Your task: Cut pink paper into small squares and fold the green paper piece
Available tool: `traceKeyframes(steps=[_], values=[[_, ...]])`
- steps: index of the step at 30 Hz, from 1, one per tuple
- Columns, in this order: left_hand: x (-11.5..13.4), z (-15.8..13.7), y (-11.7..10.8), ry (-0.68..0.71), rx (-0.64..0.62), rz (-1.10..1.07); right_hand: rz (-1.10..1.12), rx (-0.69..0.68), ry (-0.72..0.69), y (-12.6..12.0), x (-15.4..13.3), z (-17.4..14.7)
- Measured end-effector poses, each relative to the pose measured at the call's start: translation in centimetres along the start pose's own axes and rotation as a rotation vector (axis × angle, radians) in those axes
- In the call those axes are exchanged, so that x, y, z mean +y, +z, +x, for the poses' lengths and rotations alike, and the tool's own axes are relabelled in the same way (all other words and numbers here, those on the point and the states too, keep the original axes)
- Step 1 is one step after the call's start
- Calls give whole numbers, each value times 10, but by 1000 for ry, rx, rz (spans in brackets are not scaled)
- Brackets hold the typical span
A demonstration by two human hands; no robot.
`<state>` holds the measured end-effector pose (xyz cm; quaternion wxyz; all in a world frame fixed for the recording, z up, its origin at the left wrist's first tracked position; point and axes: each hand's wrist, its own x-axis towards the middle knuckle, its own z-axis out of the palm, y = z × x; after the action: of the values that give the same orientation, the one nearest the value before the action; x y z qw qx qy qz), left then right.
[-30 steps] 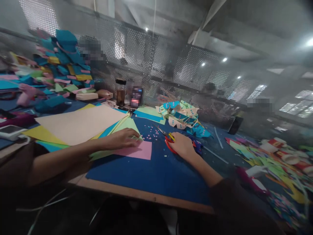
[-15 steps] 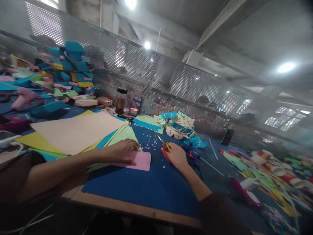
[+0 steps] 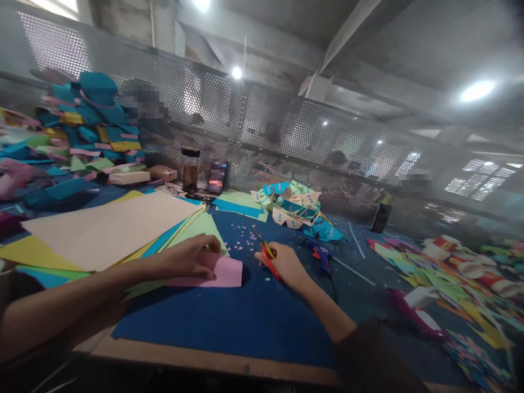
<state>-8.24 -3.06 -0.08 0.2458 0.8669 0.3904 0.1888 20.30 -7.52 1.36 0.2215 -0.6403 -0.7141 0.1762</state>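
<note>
1. Left hand (image 3: 191, 256): fingers half open, thumb on the pink paper (image 3: 229, 274); whether they pinch it, I cannot tell.
2. The paper lies on the desk (image 3: 229, 327), partly under that hand — probably light, bendy, easily creased; best held flat near an edge.
3. Red-handled scissors (image 3: 267, 256): likely rigid, heavier; best gripped by the handles.
4. Right hand (image 3: 290, 267): fingers closed around them.

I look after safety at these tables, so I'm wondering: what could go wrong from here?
The left hand is on the pink paper, so cutting close to its fingertips with the scissors in the right hand might nick them. The scissors point toward small paper scraps, which a sweep could scatter. The glue gun lies near the right hand and might get knocked.
</note>
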Motion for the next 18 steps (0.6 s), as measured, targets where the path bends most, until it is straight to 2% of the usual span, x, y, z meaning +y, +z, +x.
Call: traceKeyframes(steps=[5, 11, 15, 18], values=[[4, -3, -4, 10, -7, -102, 310, -90, -80, 7, -3, -7], [7, 4, -12, 31, 59, -248, 591, -177, -72, 14, -5, -7], [20, 17, -9, 11, 44, -422, 692, -138, -63, 10, -9, -6], [32, 26, -6, 6, -29, -581, 673, -50, -99, 6, -8, -5]])
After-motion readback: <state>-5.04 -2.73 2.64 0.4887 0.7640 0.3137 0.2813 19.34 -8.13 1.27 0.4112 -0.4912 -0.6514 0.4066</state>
